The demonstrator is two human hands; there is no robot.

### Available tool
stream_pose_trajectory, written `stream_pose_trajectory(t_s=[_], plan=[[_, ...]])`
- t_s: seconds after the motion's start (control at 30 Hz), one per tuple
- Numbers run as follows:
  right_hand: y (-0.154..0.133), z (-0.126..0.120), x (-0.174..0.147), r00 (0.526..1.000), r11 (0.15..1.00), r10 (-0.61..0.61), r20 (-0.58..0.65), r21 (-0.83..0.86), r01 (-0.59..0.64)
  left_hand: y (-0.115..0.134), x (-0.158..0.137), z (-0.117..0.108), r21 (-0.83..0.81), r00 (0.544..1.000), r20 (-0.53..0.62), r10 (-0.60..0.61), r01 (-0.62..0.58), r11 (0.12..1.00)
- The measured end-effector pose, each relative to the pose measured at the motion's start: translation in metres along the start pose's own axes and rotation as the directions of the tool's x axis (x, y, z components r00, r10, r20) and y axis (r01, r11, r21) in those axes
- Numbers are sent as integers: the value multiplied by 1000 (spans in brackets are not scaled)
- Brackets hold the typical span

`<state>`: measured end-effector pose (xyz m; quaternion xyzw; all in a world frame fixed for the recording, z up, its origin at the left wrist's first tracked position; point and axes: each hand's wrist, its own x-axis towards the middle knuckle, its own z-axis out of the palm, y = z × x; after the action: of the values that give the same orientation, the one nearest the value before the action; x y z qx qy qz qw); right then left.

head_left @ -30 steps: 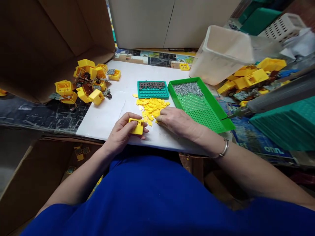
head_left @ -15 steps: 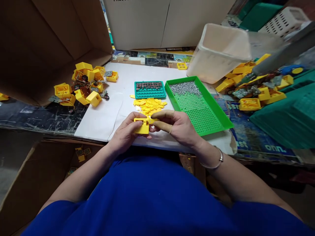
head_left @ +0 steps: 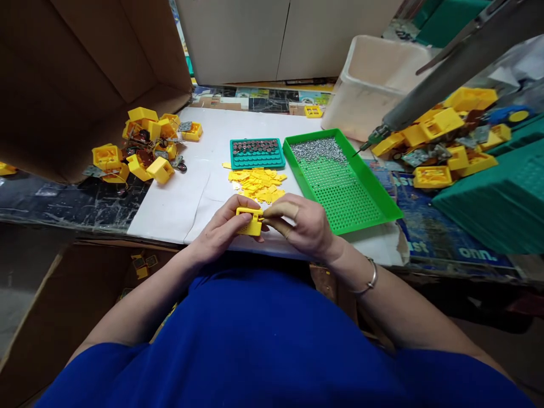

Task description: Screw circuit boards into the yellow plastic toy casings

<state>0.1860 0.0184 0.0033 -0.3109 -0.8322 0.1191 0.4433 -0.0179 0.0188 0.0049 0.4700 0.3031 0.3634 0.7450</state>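
Note:
My left hand (head_left: 221,226) is closed on a small yellow plastic housing (head_left: 254,228), thumb on its face and fingers behind. The housing has an open window at the top and a dotted patch of holes. At its right edge, the fingers of my right hand (head_left: 304,224) are pinched together, with tan covers on two fingertips. Whatever lies between those fingertips is too small to make out. Just beyond the hands lies a pile of flat yellow plastic pieces (head_left: 257,182). Behind it sits a teal tray (head_left: 258,161) with rows of small dark round parts.
A green perforated tray (head_left: 355,201) of silver screws lies to the right. Over its far edge hangs an electric screwdriver (head_left: 420,93). Wired yellow housings (head_left: 144,147) are heaped left, more (head_left: 442,127) right. A translucent bin (head_left: 361,96) and an open cardboard box (head_left: 127,51) stand behind.
The housing has shifted slightly right and tilted. My right fingers have closed in at its right edge. The hanging screwdriver has swung left, its tip now near the green tray.

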Motion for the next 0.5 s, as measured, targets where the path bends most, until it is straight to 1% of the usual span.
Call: stream_pose_trajectory(t_s=[0.03, 0.07, 0.1, 0.13, 0.17, 0.2, 0.23, 0.27, 0.3, 0.33, 0.37, 0.43, 0.5], plan=[[0, -2, 0, 984, 977, -176, 0, -127, 174, 1, 1, 0, 0, 1000, 20, -23, 23, 1000], [1, -4, -1, 946, 920, -324, 12, -229, 318, 3, 2, 0, -17, 998, 39, -53, 54, 998], [1, -6, -1, 906, 862, -422, 27, -297, 410, 4, 4, 0, -46, 995, 54, -86, 88, 995], [0, -7, -1, 888, 834, -459, 32, -329, 443, 5, 5, 0, -79, 992, 61, -111, 116, 990], [-1, -8, -2, 903, 850, -429, 20, -329, 411, 5, 7, 1, -106, 991, 55, -123, 128, 986], [-2, -9, -2, 941, 899, -337, -8, -299, 319, 4, 9, 2, -119, 992, 39, -120, 124, 985], [-3, -9, -2, 980, 955, -194, -42, -238, 179, 3, 10, 3, -117, 995, 18, -102, 103, 988], [-5, -8, -2, 997, 989, -24, -67, -148, 14, 1, 10, 4, -98, 997, 2, -75, 75, 992], [-7, -7, -2, 987, 989, 142, -74, -38, -145, -1, 10, 5, -60, 999, -4, -47, 46, 997], [-9, -5, -2, 958, 958, 282, -58, 77, -278, -3, 9, 7, -4, 1000, 0, -22, 22, 1000], [-11, -3, -1, 923, 909, 385, -21, 180, -375, -5, 8, 8, 63, 1000, 11, 2, -2, 998], [-15, 1, -1, 863, 812, 502, 56, 314, -493, -8, 5, 10, 216, 998, 45, 50, -59, 975], [-18, 3, 1, 820, 754, 564, 99, 344, -560, -9, 3, 11, 363, 991, 70, 110, -128, 923]])
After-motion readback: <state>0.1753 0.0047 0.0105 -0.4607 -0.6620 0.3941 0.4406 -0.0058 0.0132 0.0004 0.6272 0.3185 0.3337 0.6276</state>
